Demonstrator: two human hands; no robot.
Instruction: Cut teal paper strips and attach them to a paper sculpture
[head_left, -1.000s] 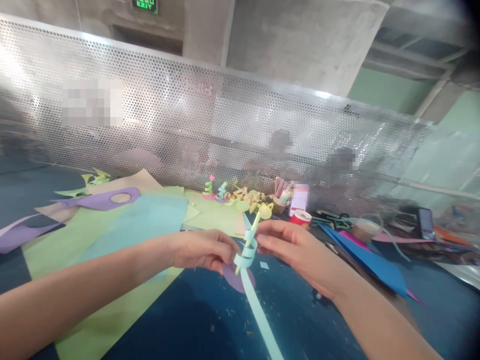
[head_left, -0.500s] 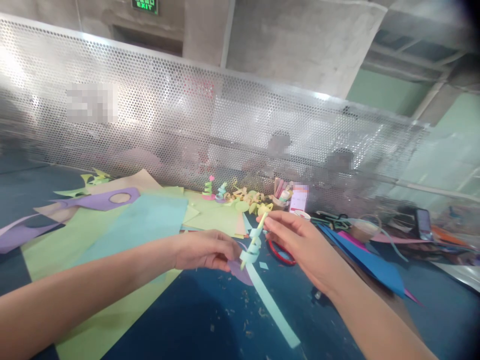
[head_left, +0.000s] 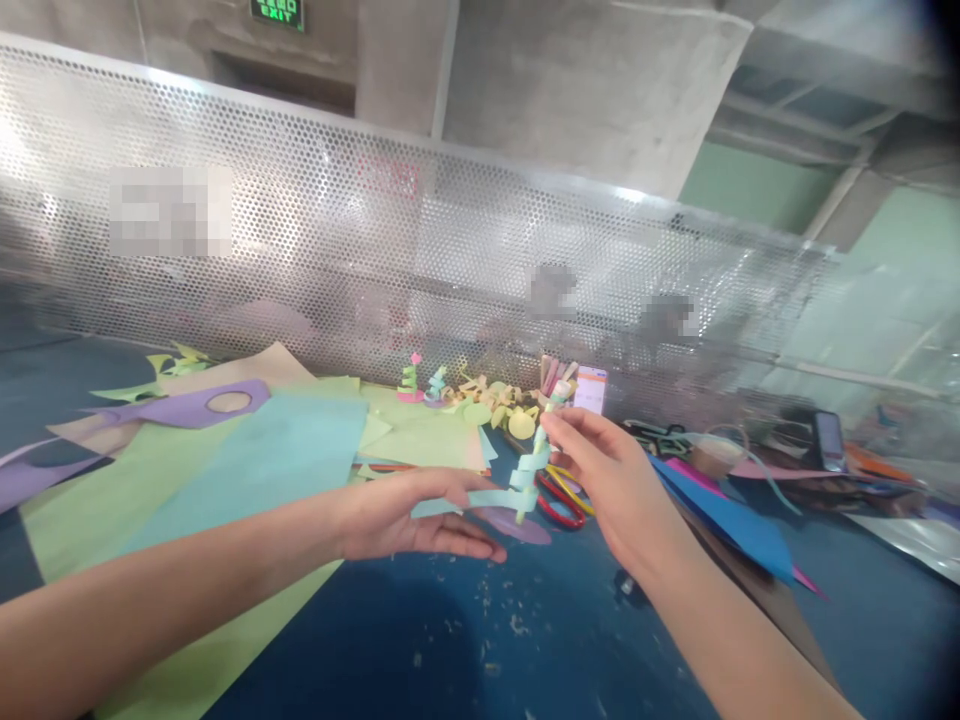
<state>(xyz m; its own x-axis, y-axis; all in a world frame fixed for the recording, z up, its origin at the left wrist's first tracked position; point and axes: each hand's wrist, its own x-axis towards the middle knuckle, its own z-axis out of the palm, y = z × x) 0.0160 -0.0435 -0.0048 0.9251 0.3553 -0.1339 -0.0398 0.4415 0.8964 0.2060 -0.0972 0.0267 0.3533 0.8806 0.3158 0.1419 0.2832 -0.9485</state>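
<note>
My right hand [head_left: 607, 465] pinches the upper end of a thin pale green paper stick [head_left: 539, 437]. Wound around that stick in a loose spiral is a light blue paper strip [head_left: 529, 478]. Its free tail reaches left across my left hand [head_left: 420, 515], between the thumb and the fingers. Those fingers are stretched out and apart, not closed on the strip. A purple paper disc [head_left: 521, 527] lies at the foot of the stick. Red-handled scissors [head_left: 561, 505] rest just behind, beside a yellow handle [head_left: 574, 488].
Green and blue paper sheets [head_left: 255, 470] cover the left side, with purple offcuts [head_left: 187, 405]. At the back stand two small paper spirals [head_left: 409, 382], near yellow paper scraps [head_left: 521, 420] and a phone [head_left: 592, 390]. Blue sheets [head_left: 739, 525] lie right. A perforated metal screen [head_left: 315, 220] borders the table.
The strip's tail, hanging down toward the front right before, now points left across my left hand. My left fingers have spread away from the purple disc. My right hand still holds the stick.
</note>
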